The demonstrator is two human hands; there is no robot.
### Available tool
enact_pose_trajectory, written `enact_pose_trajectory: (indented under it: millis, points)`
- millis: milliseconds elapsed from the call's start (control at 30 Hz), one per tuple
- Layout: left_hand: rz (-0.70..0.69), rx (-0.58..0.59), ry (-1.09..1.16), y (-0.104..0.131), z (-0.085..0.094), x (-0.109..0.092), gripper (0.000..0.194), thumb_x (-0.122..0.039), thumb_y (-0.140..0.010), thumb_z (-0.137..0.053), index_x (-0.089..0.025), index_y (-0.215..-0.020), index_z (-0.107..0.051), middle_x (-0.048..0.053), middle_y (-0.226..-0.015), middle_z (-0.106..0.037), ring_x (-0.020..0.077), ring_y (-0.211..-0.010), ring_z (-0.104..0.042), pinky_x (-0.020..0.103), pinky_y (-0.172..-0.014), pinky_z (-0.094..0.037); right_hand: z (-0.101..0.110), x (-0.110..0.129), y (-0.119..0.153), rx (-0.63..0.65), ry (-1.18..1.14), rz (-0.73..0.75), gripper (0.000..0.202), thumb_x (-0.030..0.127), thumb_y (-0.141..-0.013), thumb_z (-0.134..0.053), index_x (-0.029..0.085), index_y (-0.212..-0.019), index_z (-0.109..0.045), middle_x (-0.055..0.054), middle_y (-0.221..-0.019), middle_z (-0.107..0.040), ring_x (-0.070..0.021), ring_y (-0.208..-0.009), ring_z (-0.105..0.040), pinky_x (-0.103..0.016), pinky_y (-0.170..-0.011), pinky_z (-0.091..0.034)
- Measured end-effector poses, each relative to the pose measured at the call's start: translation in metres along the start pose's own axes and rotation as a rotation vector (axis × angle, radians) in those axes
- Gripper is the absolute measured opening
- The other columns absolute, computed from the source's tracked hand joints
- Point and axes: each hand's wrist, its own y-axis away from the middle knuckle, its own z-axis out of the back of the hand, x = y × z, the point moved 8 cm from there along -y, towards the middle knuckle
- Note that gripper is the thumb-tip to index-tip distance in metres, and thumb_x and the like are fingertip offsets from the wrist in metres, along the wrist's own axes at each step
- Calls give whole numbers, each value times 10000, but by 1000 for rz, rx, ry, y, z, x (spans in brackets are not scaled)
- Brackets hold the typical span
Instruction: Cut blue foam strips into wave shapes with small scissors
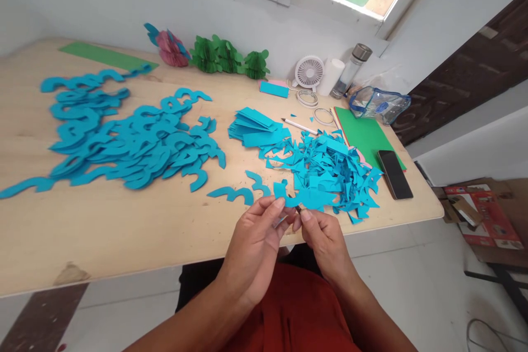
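Note:
Near the table's front edge, my left hand (258, 231) pinches a small blue paper piece (281, 191) between thumb and fingers. Just to its right, my right hand (324, 234) is closed on a small dark tool (297, 209), whose tip meets the paper; most of the tool is hidden by the fingers. Beyond my hands lies a heap of blue paper scraps (325, 162). Wavy blue cutouts (233, 194) rest to the left of my left hand, and a large pile of similar wavy shapes (144, 146) covers the left part of the table.
Stacked blue strips (256, 124) and a white pencil (300, 125) lie behind the scraps. A phone (395, 174) and green sheets (365, 135) are at the right. Along the wall stand green paper figures (216, 55), a small fan (309, 71) and a bottle (350, 71).

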Motion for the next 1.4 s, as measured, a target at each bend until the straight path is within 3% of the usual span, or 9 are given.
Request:
enact_pose_trajectory:
  millis: [100, 333, 500, 700, 800, 1067, 1300, 1400]
  points:
    - [-45, -33, -19, -3, 5, -8, 193, -206, -650, -825, -195, -718, -645, -26, -676, -675, 148, -741, -667, 327, -867, -504, 4, -7, -1, -29, -106, -46, 495, 589, -887, -496, 152, -695, -628, 78, -488, -277, -94, -460, -201, -248, -444, -171]
    - [-134, -80, -154, -6, 20, -22, 190, -164, -663, -808, -189, -741, -637, -51, -688, -672, 144, -731, -687, 325, -860, -528, 31, -13, -4, -231, -358, -105, 465, 618, -805, -597, 155, -775, -630, 85, -501, -292, -83, -453, -161, -231, -410, -110]
    - [-138, -106, -239, -5, 23, -24, 202, -178, -660, -812, -189, -750, -632, -58, -682, -664, 134, -680, -675, 304, -802, -539, 27, -11, -7, -256, -314, -107, 366, 492, -700, -756, 169, -727, -587, 90, -543, -280, -71, -469, -171, -226, -421, -135]
    - [-52, 1, -365, -1, 16, -11, 140, -242, -707, -785, -179, -776, -681, -8, -742, -701, 145, -755, -664, 273, -768, -528, 16, -7, -9, -320, -311, -79, 341, 471, -725, -720, 178, -684, -550, 78, -561, -301, -74, -482, -176, -240, -439, -140]
    - [-4, 2, -426, 1, 17, -2, 145, -252, -715, -780, -173, -796, -690, -2, -769, -702, 135, -748, -643, 257, -729, -524, 10, -7, -8, -339, -340, -75, 341, 467, -711, -732, 176, -692, -555, 64, -591, -342, -78, -503, -183, -243, -451, -138]
    - [-127, -24, -416, -5, 15, -14, 179, -241, -686, -785, -174, -735, -627, -38, -689, -627, 110, -686, -594, 231, -714, -473, -8, -17, -2, -209, -306, -127, 311, 447, -745, -708, 173, -687, -571, 54, -600, -369, -88, -515, -210, -243, -457, -163]
    - [-219, -63, -446, -11, 21, -29, 205, -252, -664, -783, -181, -756, -614, -47, -606, -625, 103, -602, -553, 217, -634, -426, -11, -5, -2, -12, -182, -37, 334, 486, -851, -606, 159, -786, -630, 29, -645, -424, -104, -553, -302, -243, -487, -224]
    - [-248, -38, -522, -14, 22, -39, 196, -247, -666, -776, -179, -763, -620, -44, -591, -629, 99, -593, -540, 208, -619, -407, -8, -10, 0, 70, -196, -43, 434, 554, -893, -518, 151, -798, -648, 60, -552, -320, -98, -497, -241, -248, -455, -169]
